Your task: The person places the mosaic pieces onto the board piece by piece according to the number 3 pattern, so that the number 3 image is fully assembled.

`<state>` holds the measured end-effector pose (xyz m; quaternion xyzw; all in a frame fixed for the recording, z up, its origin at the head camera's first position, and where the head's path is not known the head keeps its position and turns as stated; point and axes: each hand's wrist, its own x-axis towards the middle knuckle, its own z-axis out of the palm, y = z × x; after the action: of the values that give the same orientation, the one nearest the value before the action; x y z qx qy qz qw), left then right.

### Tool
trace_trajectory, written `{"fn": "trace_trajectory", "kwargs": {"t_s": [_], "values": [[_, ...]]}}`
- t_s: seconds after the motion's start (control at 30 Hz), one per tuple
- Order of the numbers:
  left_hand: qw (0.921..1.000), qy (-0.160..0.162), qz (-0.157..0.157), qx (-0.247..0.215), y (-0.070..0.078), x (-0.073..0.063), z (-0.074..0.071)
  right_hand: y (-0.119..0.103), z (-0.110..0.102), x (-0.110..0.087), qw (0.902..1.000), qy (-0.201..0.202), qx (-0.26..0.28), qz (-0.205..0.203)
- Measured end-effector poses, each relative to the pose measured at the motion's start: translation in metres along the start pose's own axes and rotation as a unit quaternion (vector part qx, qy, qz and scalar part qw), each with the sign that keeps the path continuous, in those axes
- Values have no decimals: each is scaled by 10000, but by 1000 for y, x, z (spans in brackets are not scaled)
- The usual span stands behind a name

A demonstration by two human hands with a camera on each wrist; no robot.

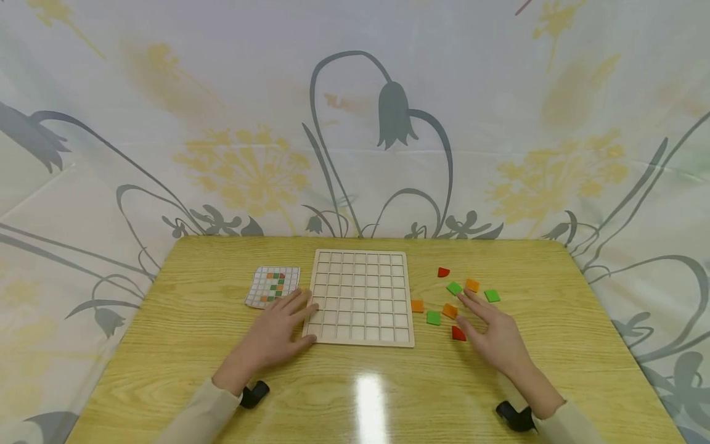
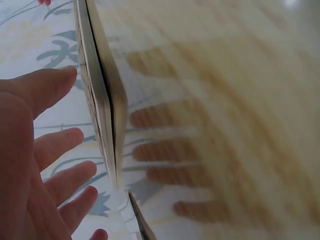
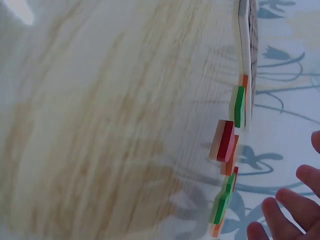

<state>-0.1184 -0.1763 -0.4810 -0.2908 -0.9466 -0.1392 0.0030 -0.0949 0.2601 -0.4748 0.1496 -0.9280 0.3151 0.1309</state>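
A square wooden grid board (image 1: pixel 359 298) lies on the table. My left hand (image 1: pixel 274 333) is spread at its left edge, fingers straight and nothing held; in the left wrist view the fingers hover beside the board's edge (image 2: pixel 97 100). Above that hand lies a paper pattern card (image 1: pixel 256 285) with coloured squares, partly covered by fingertips. My right hand (image 1: pixel 499 342) hangs with loose fingers over scattered tiles: green squares (image 1: pixel 433 318), orange squares (image 1: pixel 417 306) and red quarter-round pieces (image 1: pixel 458 333). The right wrist view shows a red piece (image 3: pixel 226 142) standing out by its wooden side, apart from the fingers.
The light wood table (image 1: pixel 355 382) ends at a floral curtain (image 1: pixel 355 154) behind it. Another red piece (image 1: pixel 443 272) lies farthest back among the tiles. Black straps (image 1: pixel 254 394) sit on both wrists. A lamp's glare shines on the table front.
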Motion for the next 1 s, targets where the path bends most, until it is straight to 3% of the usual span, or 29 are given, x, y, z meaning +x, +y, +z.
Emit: {"fn": "trace_trajectory", "kwargs": {"t_s": [0.3, 0.6, 1.0], "values": [[9992, -372, 62, 113, 1, 1, 0, 8, 1, -4, 9992, 20, 349, 191], [9986, -430, 90, 301, 8, -3, 1, 12, -5, -4, 9978, -267, 395, 465], [9990, -321, 129, 296, 14, -8, 3, 17, -12, -10, 9909, -961, 514, 789]]}}
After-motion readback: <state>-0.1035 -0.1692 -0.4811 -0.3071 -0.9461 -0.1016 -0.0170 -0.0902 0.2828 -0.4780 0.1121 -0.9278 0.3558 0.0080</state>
